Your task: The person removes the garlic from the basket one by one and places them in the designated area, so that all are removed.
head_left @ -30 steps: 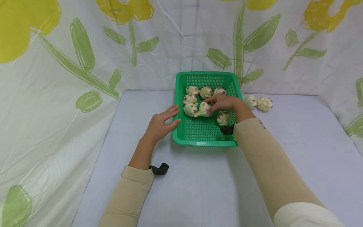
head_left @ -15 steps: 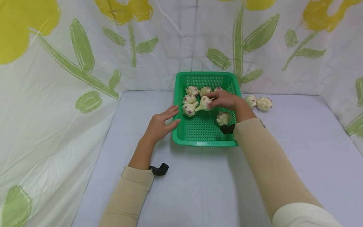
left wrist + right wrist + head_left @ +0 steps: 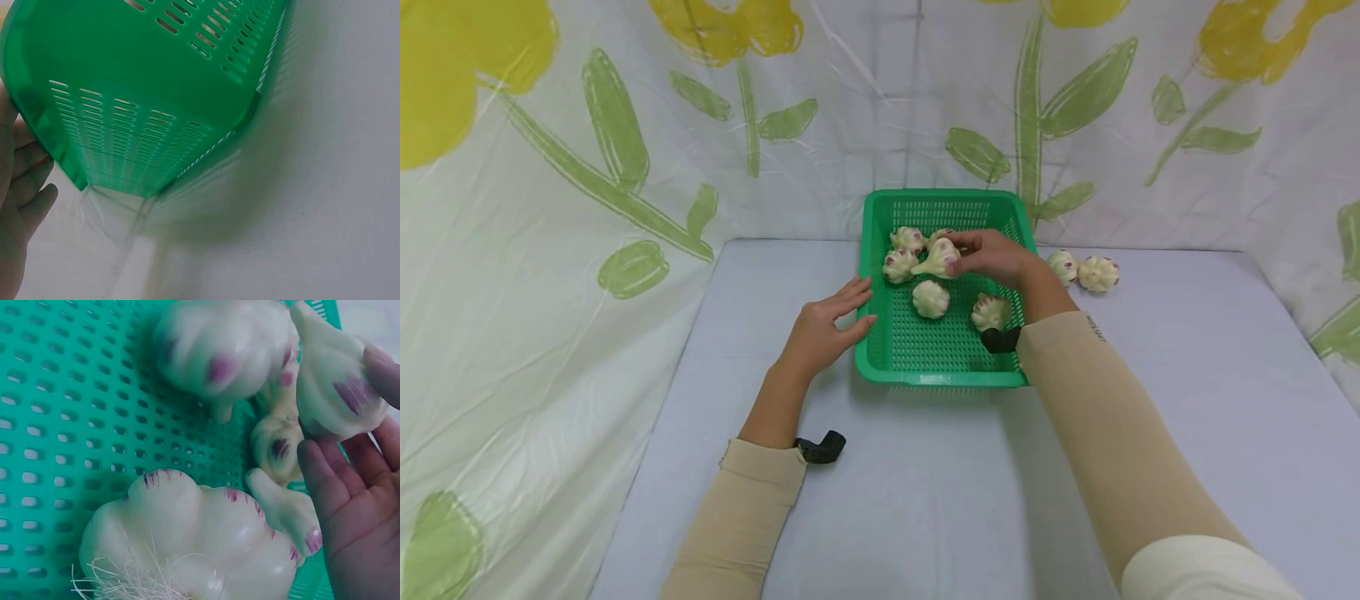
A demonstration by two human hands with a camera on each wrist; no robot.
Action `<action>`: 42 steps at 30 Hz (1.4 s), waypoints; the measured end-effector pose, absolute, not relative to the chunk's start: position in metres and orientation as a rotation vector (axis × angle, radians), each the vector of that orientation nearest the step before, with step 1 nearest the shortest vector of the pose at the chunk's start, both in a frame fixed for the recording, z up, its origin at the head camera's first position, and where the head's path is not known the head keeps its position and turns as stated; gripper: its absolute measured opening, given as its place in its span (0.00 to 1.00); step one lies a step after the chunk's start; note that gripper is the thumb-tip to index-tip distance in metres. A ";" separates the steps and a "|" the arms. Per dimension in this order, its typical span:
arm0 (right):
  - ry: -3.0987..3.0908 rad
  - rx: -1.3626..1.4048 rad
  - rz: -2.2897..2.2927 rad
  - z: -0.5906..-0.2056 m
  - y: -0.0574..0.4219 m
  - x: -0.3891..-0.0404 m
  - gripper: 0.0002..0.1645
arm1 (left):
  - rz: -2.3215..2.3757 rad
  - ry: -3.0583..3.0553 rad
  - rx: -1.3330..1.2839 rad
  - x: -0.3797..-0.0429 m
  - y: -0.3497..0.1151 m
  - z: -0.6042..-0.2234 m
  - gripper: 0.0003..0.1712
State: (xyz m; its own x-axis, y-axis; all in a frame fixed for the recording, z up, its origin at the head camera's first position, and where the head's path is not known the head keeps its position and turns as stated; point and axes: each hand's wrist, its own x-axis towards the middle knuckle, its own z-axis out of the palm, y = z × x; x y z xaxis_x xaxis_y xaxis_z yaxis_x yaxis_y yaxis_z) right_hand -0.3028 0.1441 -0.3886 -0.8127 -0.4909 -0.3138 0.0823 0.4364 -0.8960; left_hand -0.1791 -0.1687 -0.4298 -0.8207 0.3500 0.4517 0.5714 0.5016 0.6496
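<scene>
In the head view, my right hand (image 3: 996, 257) pinches a garlic bulb (image 3: 940, 260) between thumb and fingers inside a green plastic basket (image 3: 943, 380). The right wrist view shows this held garlic bulb (image 3: 337, 381) with its pale stem pointing up and purple streaks on its side. Below it, a garlic bulb (image 3: 931, 299) sits on the basket floor, root end up. Another garlic bulb (image 3: 991, 312) lies under my right wrist. My left hand (image 3: 827, 329) has its fingers extended against the basket's left rim; the left wrist view shows the fingertips at the slotted wall (image 3: 187, 125).
More garlic bulbs (image 3: 898, 266) rest at the basket's back left, partly behind the held one. Two garlic bulbs (image 3: 1098, 274) stand on the white table (image 3: 940, 483) right of the basket. A flower-printed plastic curtain (image 3: 850, 167) hangs behind.
My right hand has moved slightly towards the back of the basket with the held garlic bulb. The front-left bulb has rolled right, towards the basket's middle. My left hand stays at the rim.
</scene>
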 end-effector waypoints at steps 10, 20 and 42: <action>2.268 -0.311 -1.465 -0.380 0.142 -0.301 0.44 | -1.240 -2.484 -0.785 -0.180 -0.167 -0.431 0.27; 2.327 -0.292 -1.646 -0.365 0.141 -0.295 0.43 | -1.231 -2.480 -0.791 -0.182 -0.167 -0.432 0.27; 2.486 -0.184 -1.853 -0.305 0.228 -0.283 0.40 | -1.245 -2.510 -0.757 -0.176 -0.170 -0.428 0.27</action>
